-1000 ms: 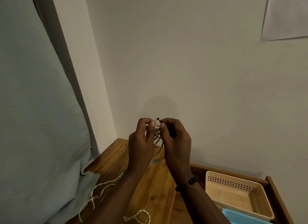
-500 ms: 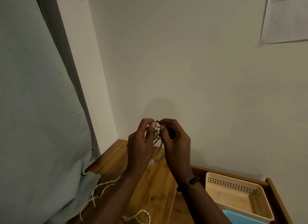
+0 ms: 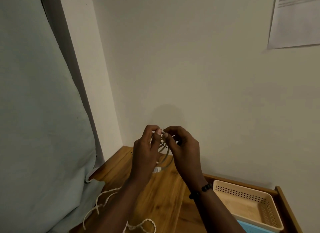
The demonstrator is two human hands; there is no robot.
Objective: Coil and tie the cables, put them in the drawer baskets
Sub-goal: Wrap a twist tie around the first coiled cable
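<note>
A coiled white cable (image 3: 165,154) hangs between my two hands above the wooden top (image 3: 166,198). My left hand (image 3: 146,151) grips the coil, thumb and fingers curled round its upper part. My right hand (image 3: 183,149) pinches a thin dark tie (image 3: 162,129) at the top of the coil, right beside my left thumb. The cable's white plug end (image 3: 156,169) dangles below my left palm. Most of the coil is hidden behind my fingers.
A beige perforated basket (image 3: 242,193) sits in the open drawer (image 3: 284,203) at the lower right, with a blue basket (image 3: 249,228) in front of it. A twisted white cord (image 3: 107,198) lies on the wood at the lower left beside pale fabric (image 3: 34,128). A wall stands close behind.
The hands have stayed together at the coil's top, with small finger shifts on the tie. The view has tilted slightly.
</note>
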